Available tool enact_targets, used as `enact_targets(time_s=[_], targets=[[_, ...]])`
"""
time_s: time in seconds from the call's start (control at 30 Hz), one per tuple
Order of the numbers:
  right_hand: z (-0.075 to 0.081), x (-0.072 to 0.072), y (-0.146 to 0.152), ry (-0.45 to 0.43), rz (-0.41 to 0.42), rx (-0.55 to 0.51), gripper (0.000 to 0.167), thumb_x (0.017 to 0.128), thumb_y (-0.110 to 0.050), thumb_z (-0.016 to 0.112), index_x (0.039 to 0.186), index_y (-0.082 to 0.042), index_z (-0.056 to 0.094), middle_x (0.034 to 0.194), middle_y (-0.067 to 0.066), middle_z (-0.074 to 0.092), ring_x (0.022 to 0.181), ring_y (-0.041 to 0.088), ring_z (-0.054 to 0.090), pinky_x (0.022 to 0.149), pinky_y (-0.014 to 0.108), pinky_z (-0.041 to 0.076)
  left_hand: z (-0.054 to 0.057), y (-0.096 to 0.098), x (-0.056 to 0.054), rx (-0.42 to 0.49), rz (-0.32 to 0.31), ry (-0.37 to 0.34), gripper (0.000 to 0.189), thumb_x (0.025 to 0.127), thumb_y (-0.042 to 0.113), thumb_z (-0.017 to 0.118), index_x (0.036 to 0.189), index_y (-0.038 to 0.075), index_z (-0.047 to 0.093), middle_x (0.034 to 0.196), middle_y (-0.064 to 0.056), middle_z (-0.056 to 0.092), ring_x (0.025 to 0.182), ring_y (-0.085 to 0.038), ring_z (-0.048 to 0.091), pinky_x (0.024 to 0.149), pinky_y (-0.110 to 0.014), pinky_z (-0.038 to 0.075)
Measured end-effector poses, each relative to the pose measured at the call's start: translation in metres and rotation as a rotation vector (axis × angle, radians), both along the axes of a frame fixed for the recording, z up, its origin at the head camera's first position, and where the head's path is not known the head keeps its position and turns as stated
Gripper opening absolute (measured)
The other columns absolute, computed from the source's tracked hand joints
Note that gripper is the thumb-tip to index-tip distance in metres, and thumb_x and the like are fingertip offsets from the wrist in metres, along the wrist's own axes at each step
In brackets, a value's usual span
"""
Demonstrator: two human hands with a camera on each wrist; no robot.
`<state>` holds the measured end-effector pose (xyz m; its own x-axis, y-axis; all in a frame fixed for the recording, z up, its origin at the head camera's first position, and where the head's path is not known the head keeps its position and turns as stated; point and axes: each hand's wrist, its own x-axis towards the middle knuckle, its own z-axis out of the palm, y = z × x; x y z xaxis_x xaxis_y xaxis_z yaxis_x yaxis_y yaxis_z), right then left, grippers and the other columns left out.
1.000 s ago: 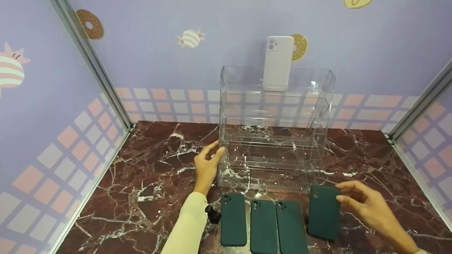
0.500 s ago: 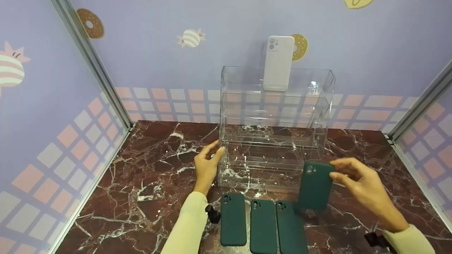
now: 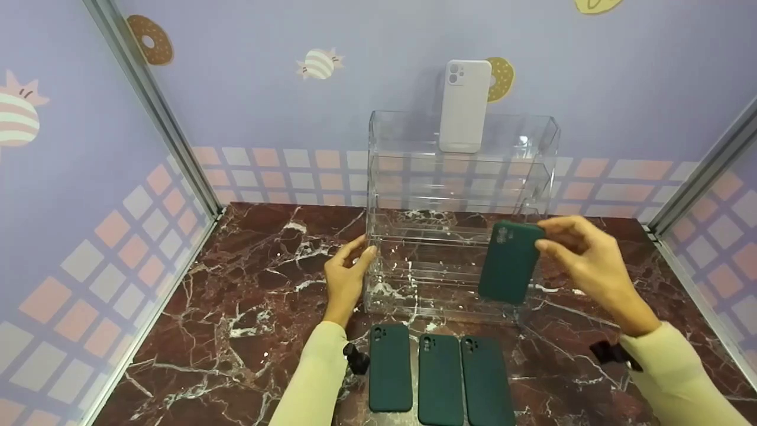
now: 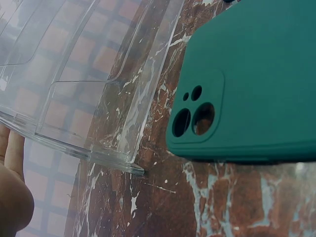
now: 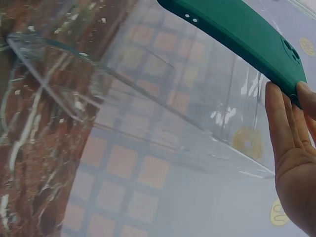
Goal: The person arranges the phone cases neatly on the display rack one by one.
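My right hand (image 3: 591,266) pinches a dark green phone case (image 3: 510,263) by its upper right corner, thumb on its back. The case hangs upright with a slight tilt, overlapping the right front of a clear tiered rack (image 3: 461,239) in the head view. In the right wrist view, the fingers (image 5: 281,116) meet the case near its camera cutout. My left hand (image 3: 346,278) rests its fingertips against the rack's left side. Three more green phone cases, the left one (image 3: 390,368), the middle one (image 3: 440,380) and the right one (image 3: 488,381), lie before the rack.
A white phone case (image 3: 465,106) stands in the top tier of the rack. Purple patterned panels (image 3: 254,106) enclose the red-brown marbled table (image 3: 254,296) at the back and sides, with metal posts (image 3: 171,118) at the corners.
My right hand has lifted the fourth green case off the table and carried it up, forward and slightly left to the rack. The left hand stays at the rack's side.
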<state>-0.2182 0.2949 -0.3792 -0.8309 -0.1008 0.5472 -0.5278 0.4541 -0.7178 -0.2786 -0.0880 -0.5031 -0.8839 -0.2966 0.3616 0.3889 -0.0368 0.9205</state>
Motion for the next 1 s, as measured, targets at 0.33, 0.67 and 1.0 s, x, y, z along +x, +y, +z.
enact_targets(time_s=[0.33,0.67,1.0], targets=[[0.030,-0.034,-0.017,0.022,0.020,-0.085,0.030,0.091,0.015,0.075,0.119,0.011,0.068,0.100,0.014,0.076,0.079,0.013,0.074,0.071,0.024,0.060,0.002,-0.001,0.001,0.007,0.001,-0.026,0.032,0.093,0.004,0.083,0.124,-0.002,0.077,0.114,-0.024,0.074,0.092,-0.019,0.073,0.076,-0.023,0.057],[0.058,-0.057,-0.029,0.038,0.037,-0.162,0.029,0.094,0.014,0.073,0.121,0.013,0.066,0.104,0.005,0.072,0.088,0.013,0.076,0.080,0.026,0.061,0.001,0.001,0.001,-0.005,0.008,-0.041,0.035,0.093,0.007,0.083,0.125,-0.004,0.076,0.111,-0.018,0.076,0.091,-0.025,0.073,0.075,-0.023,0.058],[0.077,-0.080,-0.042,0.061,0.054,-0.173,0.028,0.096,0.011,0.072,0.123,0.013,0.065,0.105,0.007,0.072,0.088,0.013,0.076,0.079,0.027,0.061,0.001,0.003,0.001,0.008,0.027,-0.029,0.033,0.092,0.003,0.082,0.124,-0.006,0.076,0.112,-0.024,0.074,0.087,-0.017,0.072,0.072,-0.021,0.057]])
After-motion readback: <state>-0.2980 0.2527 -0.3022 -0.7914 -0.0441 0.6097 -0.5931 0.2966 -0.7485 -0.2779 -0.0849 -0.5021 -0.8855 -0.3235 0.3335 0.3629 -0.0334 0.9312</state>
